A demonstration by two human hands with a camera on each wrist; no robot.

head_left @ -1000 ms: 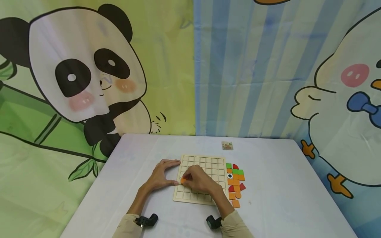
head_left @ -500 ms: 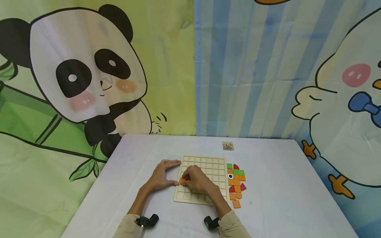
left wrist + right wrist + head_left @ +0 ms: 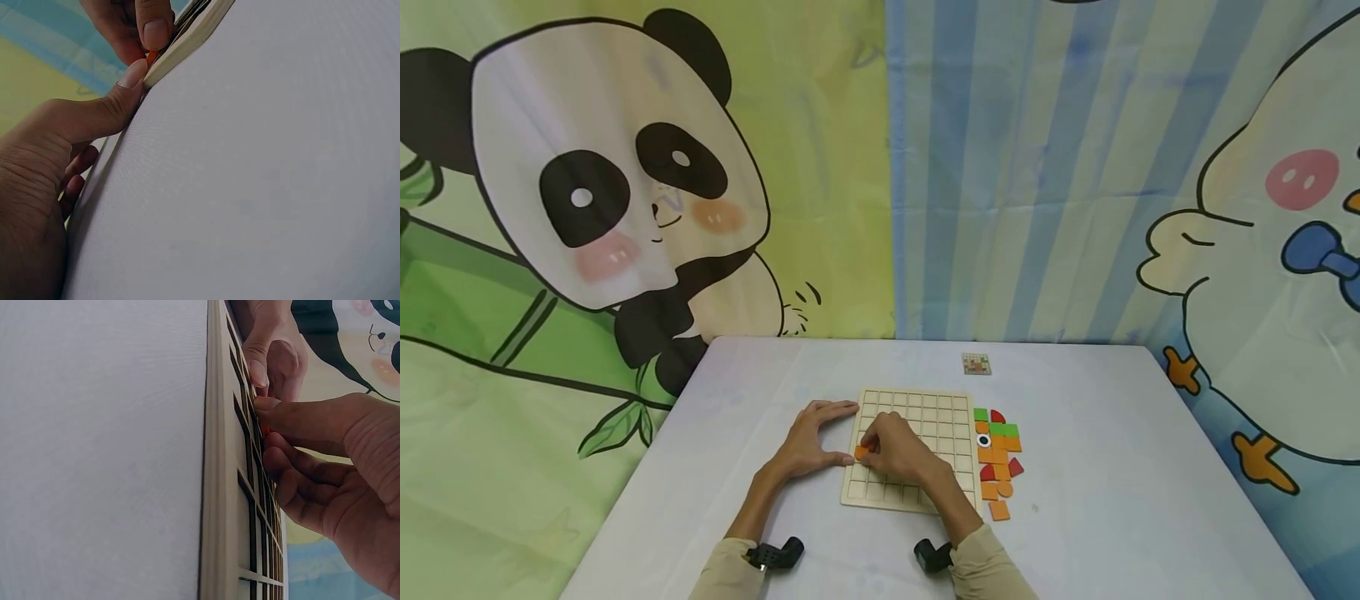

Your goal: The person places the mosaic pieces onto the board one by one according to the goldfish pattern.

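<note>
A wooden grid board [image 3: 936, 408] lies on the white table. My left hand [image 3: 805, 442] rests at its left edge, thumb and fingers spread apart, the thumb tip touching the rim. Over the board's left column, my right hand [image 3: 898, 450] pinches a small orange tile [image 3: 861, 452] between thumb and fingers. Part of the tile is hidden by the fingertips. In the left wrist view, a sliver of the orange tile [image 3: 151, 57] shows close to my left thumb. The right wrist view has both hands nearly meeting at the board's far side.
Loose orange, green and red pieces [image 3: 1000, 457] lie along the board's right side, with a round eye-patterned piece [image 3: 983, 440] among them. A small picture card [image 3: 977, 364] lies near the table's back edge. Behind the table hangs a cartoon-printed curtain [image 3: 820, 167].
My right forearm has shifted slightly left, and the orange tile stays pinched at the left column. The left hand holds its place at the board's edge.
</note>
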